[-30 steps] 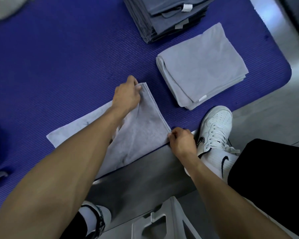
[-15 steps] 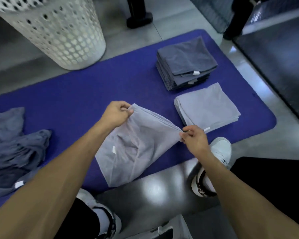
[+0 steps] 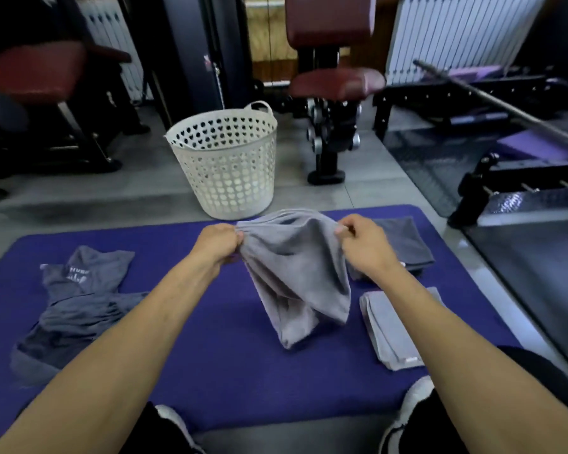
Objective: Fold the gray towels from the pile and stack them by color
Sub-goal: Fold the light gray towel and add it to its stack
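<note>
Light gray towel [image 3: 295, 273] hung above the blue mat [image 3: 210, 371]; I pinched its upper edge with my left hand [image 3: 218, 245] and right hand [image 3: 363, 245], beside the folded light stack [image 3: 386, 329].

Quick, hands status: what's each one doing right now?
Left hand: closed, pinching the top edge of the light gray towel, which hangs above the mat.
Right hand: closed, fingers pinching the same towel's other top corner.

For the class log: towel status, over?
Left hand and right hand each grip the light towel, lifted over mat. Pile unfolded. Nothing obstructing.
</note>
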Available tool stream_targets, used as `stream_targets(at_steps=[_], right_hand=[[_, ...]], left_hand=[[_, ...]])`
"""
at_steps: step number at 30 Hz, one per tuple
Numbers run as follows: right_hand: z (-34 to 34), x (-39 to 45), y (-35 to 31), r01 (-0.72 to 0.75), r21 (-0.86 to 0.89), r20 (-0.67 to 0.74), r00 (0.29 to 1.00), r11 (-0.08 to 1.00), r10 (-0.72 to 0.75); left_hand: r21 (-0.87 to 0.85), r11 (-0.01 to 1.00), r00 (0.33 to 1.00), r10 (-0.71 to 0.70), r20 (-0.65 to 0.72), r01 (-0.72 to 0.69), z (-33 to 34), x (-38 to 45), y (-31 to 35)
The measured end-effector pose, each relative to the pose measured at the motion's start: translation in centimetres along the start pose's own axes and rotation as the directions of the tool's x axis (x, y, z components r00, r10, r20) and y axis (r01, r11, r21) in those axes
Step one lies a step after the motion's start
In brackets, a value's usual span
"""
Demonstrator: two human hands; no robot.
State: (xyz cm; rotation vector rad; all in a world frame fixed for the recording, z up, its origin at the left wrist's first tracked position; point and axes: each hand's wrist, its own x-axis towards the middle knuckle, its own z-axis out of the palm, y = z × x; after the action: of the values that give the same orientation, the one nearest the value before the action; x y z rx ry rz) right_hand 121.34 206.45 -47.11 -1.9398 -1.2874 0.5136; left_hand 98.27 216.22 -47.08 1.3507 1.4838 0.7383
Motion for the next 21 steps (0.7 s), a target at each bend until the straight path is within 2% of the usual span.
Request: stream_targets(at_steps=[1,3,4,5,6,8,9,10,12,13,14,15,16,18,19,21], right_hand=[[-0.2,-0.2,-0.9,0.054,0.015,0.044,0.997,0.998,-0.055],[-0.4,0.0,-1.7,0.082,0.032,0.048,0.995,0.996,-0.083],[-0.4,0.4,-1.8,0.064,0.027,0.031,0.997,0.998,-0.065],[-0.4,0.8,-1.8,0.045,0.013,0.035,0.998,0.999,-0.045],[-0.3,1.1,-1.8,0.039,0.013,0.080,0.996,0.999,-0.040],[0.2,1.7,-2.2,0.047,0.074,0.238,0.969,0.996,-0.064],[0.5,1.8,-2.3,0.042,0.099,0.301,0.951,0.994,-0.070],[0.7,1.9,-2.2,0.044,0.086,0.321,0.945,0.995,-0.070],[1.1,2.5,-1.2,0.070,-0.017,0.247,0.967,0.997,-0.063],[1.2,3.0,-0.7,0.066,-0.080,0.181,0.982,0.995,-0.051],[1.2,3.4,-0.3,0.039,-0.105,0.129,0.991,0.994,-0.025],[1.2,3.8,-0.2,0.017,-0.087,0.110,0.994,0.996,-0.008],[1.3,4.1,-0.3,0.011,-0.047,0.133,0.991,0.999,-0.005],[2.0,4.4,-0.9,0.028,0.037,0.245,0.969,0.999,-0.036],[2.4,4.5,-1.2,0.033,0.055,0.272,0.961,0.998,-0.047],[2.9,4.6,-1.1,0.052,0.027,0.216,0.975,0.998,-0.056]], left_hand=[[0.071,0.997,1.000,0.001,-0.021,0.000,-1.3,0.2,-0.4],[0.204,0.979,0.996,-0.035,0.084,0.017,-3.3,-0.1,-1.1],[0.206,0.978,0.987,-0.048,0.153,0.015,-3.7,-0.4,-1.5],[0.172,0.985,0.986,-0.027,0.167,-0.003,-3.8,-0.5,-1.8],[0.112,0.993,0.994,0.028,0.107,-0.040,-3.6,-0.3,-2.0],[0.043,0.995,0.985,0.096,-0.141,-0.090,-3.0,0.5,-2.2],[0.064,0.995,0.972,0.089,-0.216,-0.077,-2.9,0.8,-2.1],[0.102,0.993,0.975,0.072,-0.211,-0.051,-2.9,1.1,-2.0],[0.101,0.995,1.000,0.008,0.012,-0.009,-3.3,1.7,-2.2],[0.057,0.998,0.990,-0.030,0.141,0.022,-3.5,1.7,-2.0],[0.021,0.999,0.977,-0.046,0.211,0.042,-3.8,1.8,-2.1],[0.016,0.999,0.980,-0.035,0.198,0.033,-4.1,2.1,-2.1],[0.036,0.999,0.993,-0.007,0.119,0.003,-4.3,2.7,-2.4],[0.069,0.997,0.999,0.032,-0.034,-0.030,-4.8,3.6,-2.8],[0.036,0.999,0.998,0.021,-0.055,-0.019,-4.9,3.8,-3.0],[-0.008,1.000,0.999,0.013,-0.046,-0.014,-5.1,3.8,-3.4]])
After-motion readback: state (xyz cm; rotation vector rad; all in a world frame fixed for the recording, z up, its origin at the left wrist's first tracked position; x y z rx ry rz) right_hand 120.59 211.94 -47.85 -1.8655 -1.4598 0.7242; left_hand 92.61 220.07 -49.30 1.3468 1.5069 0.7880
